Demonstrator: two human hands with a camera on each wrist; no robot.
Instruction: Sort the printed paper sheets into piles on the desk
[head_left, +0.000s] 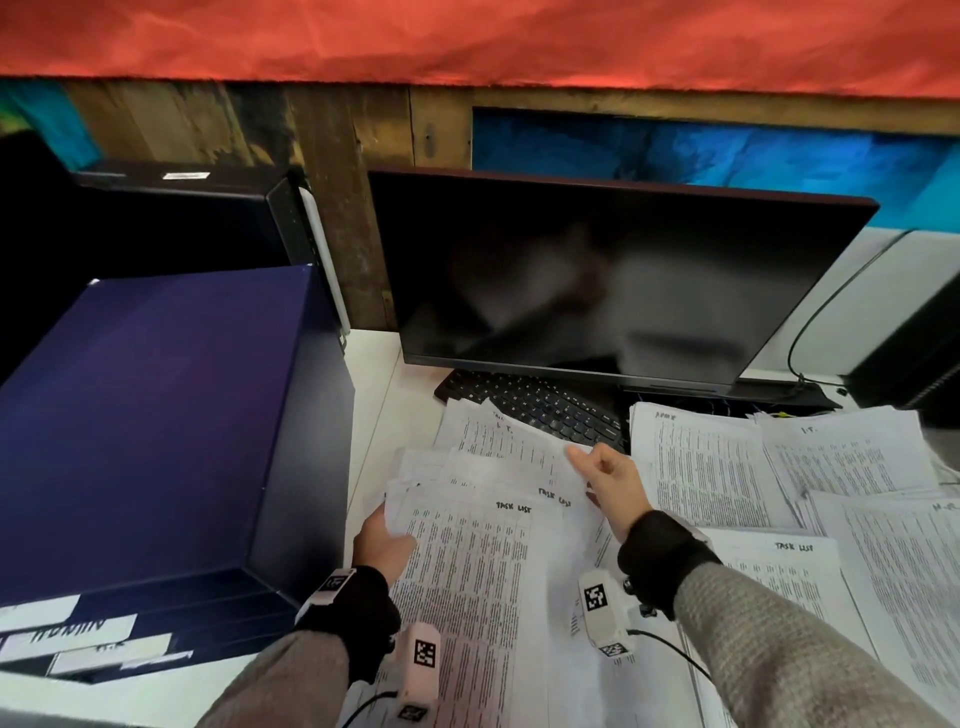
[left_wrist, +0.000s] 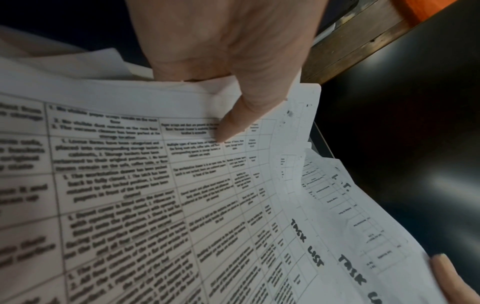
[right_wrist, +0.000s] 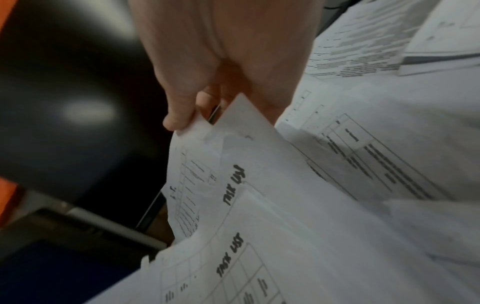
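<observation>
Printed sheets (head_left: 467, 551) fan out in our grasp above the near side of the worktop (head_left: 374, 374), in front of the keyboard (head_left: 540, 405) and the dark monitor (head_left: 597, 280). Our left hand (head_left: 382, 543) holds the bundle at its left edge, thumb pressed on the top page and the other fingers hidden underneath. Our right hand (head_left: 613, 480) pinches the far corner of one sheet between thumb and fingers (right_wrist: 179, 121), lifting it off the fan.

Two of the fanned pages show the handwritten heading "TASK LIST" (left_wrist: 307, 243), and a sheet further back seems to read "I.T.". To our right lie sorted piles: one (head_left: 698, 467) with a heading too blurred to read, one marked "I.T." (head_left: 841, 457), and a nearer one headed "TASK LIST" (head_left: 779, 571).

We judge the step to be separating a single sheet for its pile. To do it well, we should read the heading before pulling, keep the left thumb firm so only one page slides, and check that no second sheet clings behind. We should lay it square on the pile with the matching heading, heading visible.
</observation>
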